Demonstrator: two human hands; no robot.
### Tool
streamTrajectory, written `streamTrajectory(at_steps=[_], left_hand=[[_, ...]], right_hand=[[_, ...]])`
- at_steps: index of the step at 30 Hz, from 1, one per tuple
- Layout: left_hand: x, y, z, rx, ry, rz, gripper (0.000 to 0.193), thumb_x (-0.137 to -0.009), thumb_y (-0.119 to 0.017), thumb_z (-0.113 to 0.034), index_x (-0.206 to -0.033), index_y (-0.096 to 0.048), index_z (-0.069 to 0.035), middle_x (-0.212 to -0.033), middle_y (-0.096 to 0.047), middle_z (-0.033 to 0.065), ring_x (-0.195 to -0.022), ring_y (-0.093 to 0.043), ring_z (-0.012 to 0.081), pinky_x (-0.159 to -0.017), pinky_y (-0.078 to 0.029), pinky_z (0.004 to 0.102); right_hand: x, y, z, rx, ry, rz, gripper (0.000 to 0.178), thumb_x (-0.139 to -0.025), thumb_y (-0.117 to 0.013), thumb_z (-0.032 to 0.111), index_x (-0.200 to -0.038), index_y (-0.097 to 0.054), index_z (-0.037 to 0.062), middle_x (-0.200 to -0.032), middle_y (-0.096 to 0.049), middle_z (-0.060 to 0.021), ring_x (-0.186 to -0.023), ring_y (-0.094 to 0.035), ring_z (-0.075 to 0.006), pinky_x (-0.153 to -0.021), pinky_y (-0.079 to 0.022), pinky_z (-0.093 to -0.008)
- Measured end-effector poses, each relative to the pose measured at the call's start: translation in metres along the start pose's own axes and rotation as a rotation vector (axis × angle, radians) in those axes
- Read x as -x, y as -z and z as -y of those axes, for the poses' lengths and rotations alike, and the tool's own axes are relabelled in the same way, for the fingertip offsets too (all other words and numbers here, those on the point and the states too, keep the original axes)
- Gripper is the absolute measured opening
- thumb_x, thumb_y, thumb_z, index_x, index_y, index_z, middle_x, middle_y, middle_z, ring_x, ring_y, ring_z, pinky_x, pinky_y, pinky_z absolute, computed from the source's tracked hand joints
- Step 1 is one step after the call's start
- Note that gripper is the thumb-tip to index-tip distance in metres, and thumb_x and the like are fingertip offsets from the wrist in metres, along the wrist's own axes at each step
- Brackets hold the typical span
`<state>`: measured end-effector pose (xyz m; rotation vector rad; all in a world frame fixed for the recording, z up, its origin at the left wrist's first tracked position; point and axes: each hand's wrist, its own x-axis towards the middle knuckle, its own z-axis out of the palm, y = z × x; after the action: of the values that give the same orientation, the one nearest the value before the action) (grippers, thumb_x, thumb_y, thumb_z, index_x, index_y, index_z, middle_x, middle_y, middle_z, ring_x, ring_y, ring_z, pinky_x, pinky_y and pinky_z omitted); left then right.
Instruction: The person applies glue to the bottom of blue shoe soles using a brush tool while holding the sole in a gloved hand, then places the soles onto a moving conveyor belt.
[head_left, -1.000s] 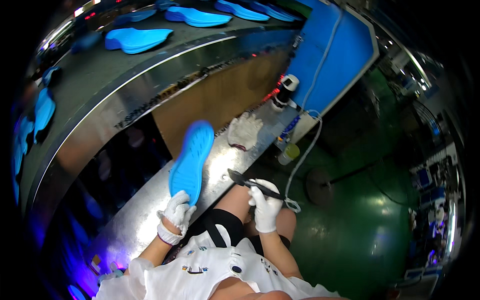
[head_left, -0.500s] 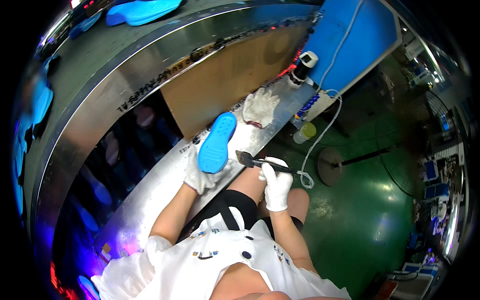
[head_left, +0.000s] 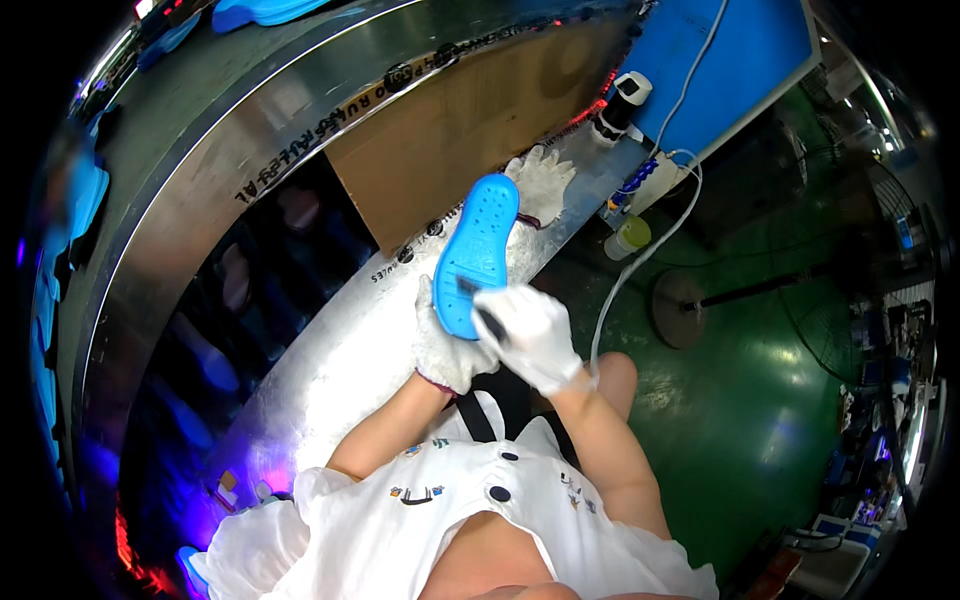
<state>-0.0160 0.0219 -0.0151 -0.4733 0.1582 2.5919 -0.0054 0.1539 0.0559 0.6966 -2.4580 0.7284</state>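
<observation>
A bright blue shoe sole [head_left: 482, 225] with small dimples is tilted up above the metal ledge. Its wider, lower end rests in my left hand [head_left: 446, 352], which wears a pale knitted glove and is closed round it from beneath and the side. My right hand [head_left: 538, 335], in a white glove, grips the black handle of a flat brush [head_left: 491, 326]. The brush head lies over the lower part of the sole, apparently touching it, and looks smeared by motion. Part of the sole's lower right edge is hidden by my right hand.
A spare glove [head_left: 543, 185] lies behind the sole on the metal ledge [head_left: 330, 345]. Brown cardboard [head_left: 450, 140] backs the ledge. A black-and-white bottle [head_left: 622, 105], a yellow-lidded jar [head_left: 628, 238] and a white hose [head_left: 650, 255] are at the right. Blue soles sit on the dark belt [head_left: 190, 110].
My right hand has moved left and brought the brush onto the sole. My left hand and the sole have shifted to the right in the view.
</observation>
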Motion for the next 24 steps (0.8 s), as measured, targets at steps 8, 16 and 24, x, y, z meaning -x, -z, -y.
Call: streamTrajectory(at_steps=[8,16,24], left_hand=[[0.032,-0.026,0.012,0.023,0.123,-0.052,0.090,-0.086,-0.030,-0.085,-0.130,-0.054,-0.010,-0.112,-0.066,0.0180,-0.080,-0.064,0.0373,-0.063,-0.053,0.0423],[0.025,-0.013,0.014,0.033,0.095,0.339,0.096,-0.084,-0.033,-0.087,-0.136,-0.049,-0.008,-0.119,-0.062,0.0218,-0.105,-0.063,0.0365,-0.093,-0.054,0.0463],[0.023,-0.002,0.005,0.137,0.016,0.268,0.092,-0.088,-0.036,-0.081,-0.141,-0.047,-0.007,-0.125,-0.060,0.0233,-0.104,-0.063,0.0380,-0.087,-0.055,0.0533]], right_hand=[[-0.017,0.024,0.015,-0.080,0.079,-0.188,0.013,-0.085,-0.072,0.019,-0.091,-0.067,0.0082,-0.083,-0.066,-0.0078,-0.070,-0.064,-0.0277,-0.061,-0.052,-0.0353],[-0.014,0.037,0.022,-0.296,-0.078,-0.169,0.022,-0.077,-0.077,0.003,-0.098,-0.071,0.0031,-0.089,-0.071,-0.0131,-0.073,-0.068,-0.0240,-0.069,-0.054,-0.0311],[-0.001,0.033,0.024,-0.415,-0.172,-0.188,0.020,-0.078,-0.076,0.002,-0.097,-0.070,0.0012,-0.087,-0.070,-0.0109,-0.074,-0.068,-0.0223,-0.067,-0.055,-0.0315]])
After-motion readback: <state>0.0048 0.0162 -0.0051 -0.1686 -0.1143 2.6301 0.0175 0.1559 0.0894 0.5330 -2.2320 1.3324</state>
